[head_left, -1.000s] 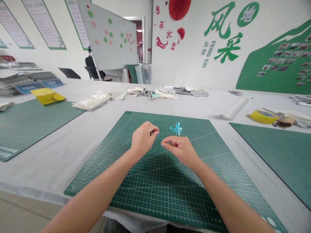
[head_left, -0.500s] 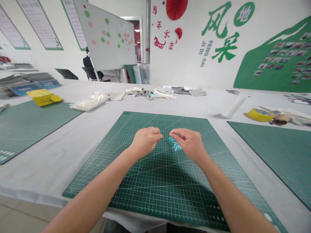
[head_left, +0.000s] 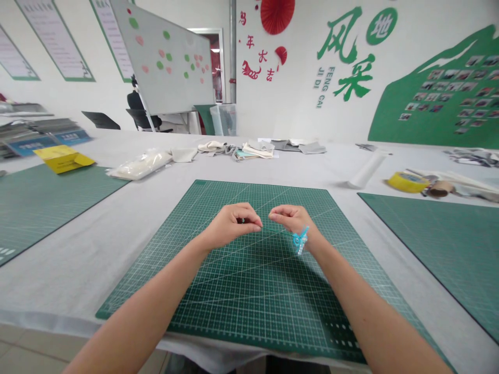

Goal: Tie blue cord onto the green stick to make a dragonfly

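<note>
Above the green cutting mat (head_left: pixel 234 296), my left hand (head_left: pixel 236 223) is pinched, with thumb and forefinger together; a thin green cord seems to run from it toward the right. My right hand (head_left: pixel 291 217) is also pinched, a short gap away, and what its fingertips hold is too small to make out. A blue and white beaded ornament (head_left: pixel 300 240) hangs beside my right wrist, apart from the fingertips.
More green mats lie at left (head_left: pixel 50 208) and right (head_left: pixel 436 244). Farther back are a yellow card (head_left: pixel 64 158), a plastic-wrapped packet (head_left: pixel 140 164), fabric scraps (head_left: pixel 255 149), a white roll (head_left: pixel 366 169) and yellow tape (head_left: pixel 407 182).
The beaded ornament has moved from under my right fingertips to beside the right wrist. My left fingers have shifted into a more extended pinch. The view has turned slightly.
</note>
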Tool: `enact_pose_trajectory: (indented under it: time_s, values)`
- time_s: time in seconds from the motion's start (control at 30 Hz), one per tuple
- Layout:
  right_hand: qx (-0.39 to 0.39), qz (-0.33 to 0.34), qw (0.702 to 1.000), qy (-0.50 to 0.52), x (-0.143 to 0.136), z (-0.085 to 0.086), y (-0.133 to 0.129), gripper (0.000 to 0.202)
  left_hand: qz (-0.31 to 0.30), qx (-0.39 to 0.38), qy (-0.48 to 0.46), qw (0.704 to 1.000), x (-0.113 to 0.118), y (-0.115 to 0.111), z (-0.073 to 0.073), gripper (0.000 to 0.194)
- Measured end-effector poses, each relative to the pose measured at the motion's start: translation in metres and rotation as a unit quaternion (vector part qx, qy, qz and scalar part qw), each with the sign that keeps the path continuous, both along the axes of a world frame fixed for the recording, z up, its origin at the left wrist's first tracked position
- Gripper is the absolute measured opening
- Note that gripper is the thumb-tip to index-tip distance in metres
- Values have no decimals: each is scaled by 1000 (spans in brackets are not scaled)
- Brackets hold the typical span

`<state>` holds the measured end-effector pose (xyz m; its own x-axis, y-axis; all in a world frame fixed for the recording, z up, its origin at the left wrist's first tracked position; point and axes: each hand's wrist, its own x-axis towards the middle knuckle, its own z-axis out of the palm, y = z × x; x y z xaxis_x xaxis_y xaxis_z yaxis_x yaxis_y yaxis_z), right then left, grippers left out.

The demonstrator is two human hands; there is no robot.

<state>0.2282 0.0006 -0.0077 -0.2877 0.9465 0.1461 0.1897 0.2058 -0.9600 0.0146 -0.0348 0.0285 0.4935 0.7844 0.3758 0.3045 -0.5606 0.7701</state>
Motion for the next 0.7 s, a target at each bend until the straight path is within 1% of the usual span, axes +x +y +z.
enact_pose_trajectory:
  time_s: [0.1,0.2,0.37,0.47,0.53,0.6,0.7]
  values:
    - [-3,1,1000,2,-7,-7,-1,25,42,-10,-37,998,-1,6,-4,7]
    - [10,-8,1000,-6,-13,-11,-4,22,99,-10,-69,993,-3,11,-9,8]
    - [4,4,1000,11,-25,-13,-12,20,185,7,-102,977,-6,17,-15,8]
    - [9,-4,1000,20,-32,-11,-19,18,225,16,-94,970,-6,18,-16,7]
    - [23,-15,1000,1,-36,-8,-24,18,248,27,-76,966,-6,18,-17,6]
    - [49,-21,998,-32,-38,-3,-30,18,263,45,-50,962,-5,18,-18,5]
    - [109,-26,990,-81,-39,5,-38,17,272,84,-5,959,-4,16,-19,6]
